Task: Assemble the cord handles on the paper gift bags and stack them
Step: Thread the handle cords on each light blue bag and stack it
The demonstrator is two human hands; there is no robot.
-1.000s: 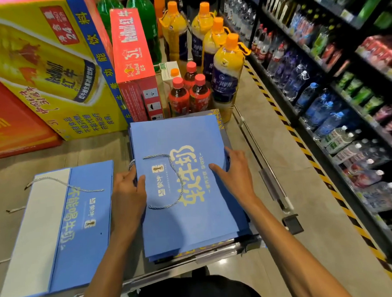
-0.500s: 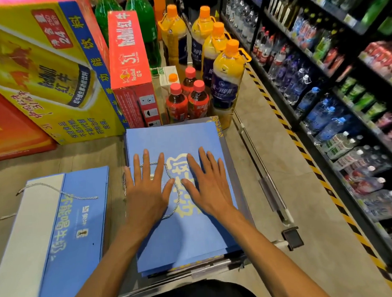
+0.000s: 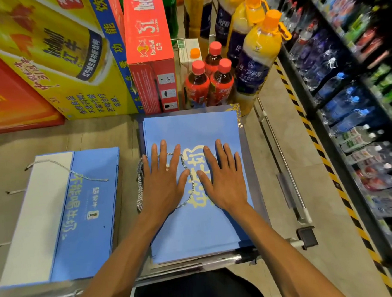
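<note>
A stack of flat blue paper gift bags (image 3: 189,130) with yellow lettering lies on the table's right side. Both hands press flat on the top bag, fingers straight and spread. My left hand (image 3: 162,179) lies over the bag's silver-blue cord handle (image 3: 139,185), which loops out past the bag's left edge. My right hand (image 3: 224,178) rests on the yellow lettering, thumb close to the left thumb. A second stack of blue-and-white bags (image 3: 87,210) lies to the left, a cord handle (image 3: 66,170) lying across its top.
Yellow and red drink cartons (image 3: 72,64) stand at the table's back left. Red-capped bottles (image 3: 206,84) and tall orange bottles (image 3: 257,61) stand just behind the right stack. A metal rail (image 3: 279,157) runs along the table's right edge, beyond it the aisle floor and shelves of bottled drinks (image 3: 346,95).
A second ago my hands held the top bag's side edges. They moved onto its face and flattened out, and have stayed pressed there.
</note>
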